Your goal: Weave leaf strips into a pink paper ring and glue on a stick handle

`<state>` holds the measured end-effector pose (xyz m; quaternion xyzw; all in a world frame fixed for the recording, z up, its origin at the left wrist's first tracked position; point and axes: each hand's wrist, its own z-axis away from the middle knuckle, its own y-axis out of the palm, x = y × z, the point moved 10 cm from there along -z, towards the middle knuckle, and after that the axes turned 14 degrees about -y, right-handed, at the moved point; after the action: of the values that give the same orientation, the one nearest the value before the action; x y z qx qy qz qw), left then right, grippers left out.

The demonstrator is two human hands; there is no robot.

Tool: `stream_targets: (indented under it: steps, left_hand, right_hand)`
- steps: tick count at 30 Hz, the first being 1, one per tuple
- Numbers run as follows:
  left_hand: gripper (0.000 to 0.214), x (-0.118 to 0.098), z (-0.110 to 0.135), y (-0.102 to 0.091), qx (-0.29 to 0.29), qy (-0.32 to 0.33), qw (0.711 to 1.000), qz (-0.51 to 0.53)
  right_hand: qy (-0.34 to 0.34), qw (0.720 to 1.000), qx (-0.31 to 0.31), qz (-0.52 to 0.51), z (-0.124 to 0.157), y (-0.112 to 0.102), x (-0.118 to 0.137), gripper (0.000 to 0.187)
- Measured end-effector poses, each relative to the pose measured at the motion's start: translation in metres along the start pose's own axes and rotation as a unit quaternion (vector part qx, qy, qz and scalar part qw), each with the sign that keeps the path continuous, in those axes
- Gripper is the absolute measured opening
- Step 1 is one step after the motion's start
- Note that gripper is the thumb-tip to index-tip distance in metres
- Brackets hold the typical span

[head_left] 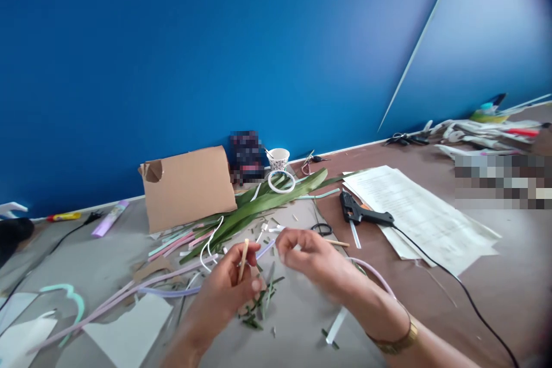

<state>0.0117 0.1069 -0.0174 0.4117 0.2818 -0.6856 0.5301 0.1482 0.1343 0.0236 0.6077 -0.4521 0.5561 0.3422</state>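
Note:
My left hand (224, 287) is closed around a short, pale wooden stick (244, 259), which stands up between the thumb and fingers. My right hand (313, 261), with a gold watch or bracelet on the wrist, is curled into a pinch just to the right; what its fingertips hold, if anything, is hidden. A lavender strip (266, 249) lies between the two hands, and I cannot tell whether either touches it. Chopped green leaf pieces (254, 319) are scattered on the grey surface below. Long green leaves (276, 192) lie behind the hands.
A black glue gun (364, 211) lies right of my hands, its cord running toward the front. Papers (414, 213) are beyond it. Folded cardboard (190, 187), a patterned paper cup (278, 159) and a white ring (282, 181) are near the blue wall. Lavender tubing (125, 296) spans the left.

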Motion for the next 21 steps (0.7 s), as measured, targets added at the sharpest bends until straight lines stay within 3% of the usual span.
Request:
stream_targets:
  steps: [3, 6, 12, 21]
  left_hand:
    - [0.041, -0.005, 0.002, 0.001, -0.007, 0.031, 0.998, 0.048]
    - [0.039, 0.0, 0.001, 0.006, -0.026, 0.031, 0.995, 0.095]
    - [0.035, -0.002, 0.002, 0.016, -0.071, 0.036, 0.996, 0.031]
    - [0.033, -0.008, 0.006, 0.021, -0.067, 0.085, 0.993, 0.039]
  right_hand:
    - [-0.073, 0.995, -0.069, 0.024, -0.002, -0.019, 0.014, 0.008]
    - [-0.15, 0.983, -0.087, 0.065, 0.0, -0.015, 0.031, 0.006]
    - [-0.163, 0.976, -0.045, 0.134, 0.003, 0.01, 0.032, 0.01]
    - [-0.215, 0.946, -0.073, 0.233, 0.004, 0.013, 0.035, 0.015]
